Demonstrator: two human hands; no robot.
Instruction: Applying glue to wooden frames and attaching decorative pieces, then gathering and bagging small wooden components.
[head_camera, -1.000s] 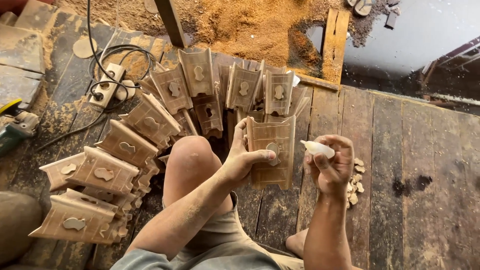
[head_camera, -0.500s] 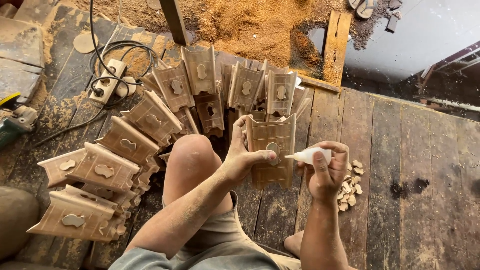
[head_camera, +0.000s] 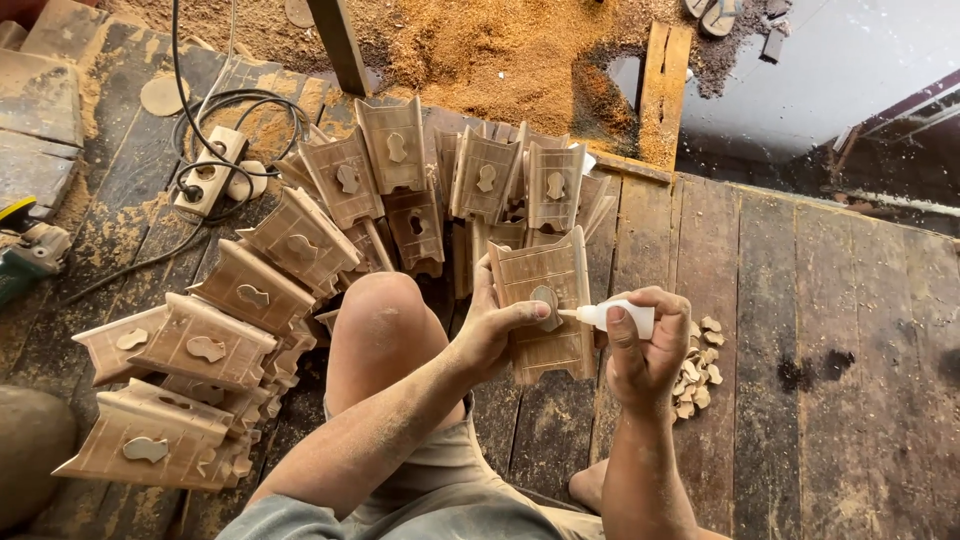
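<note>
Hands first: the left hand (head_camera: 490, 335) is wrapped around the edge of a flared, light-brown carved wooden panel (head_camera: 545, 345) with grooved lines, thumb pressed flat on a small oval wooden inlay (head_camera: 545, 297) near its middle. That panel stands on the dark plank floor (head_camera: 800, 330) just past the bare knee (head_camera: 380, 320), tilted a bit toward the person. The right hand (head_camera: 645, 350) has its fingers curled tight around a small white plastic squeeze bottle (head_camera: 615, 317), nozzle pointing left and touching the panel right by the inlay. Just beside that hand, a little pile of pale cut-out wooden pieces (head_camera: 695, 365) sits on the floor. Fanned out ahead and to the left are lots of matching carved panels (head_camera: 300, 245). Further left, a white power strip (head_camera: 208, 172) with black cables, and a heap of sawdust (head_camera: 480, 40) up top.
</note>
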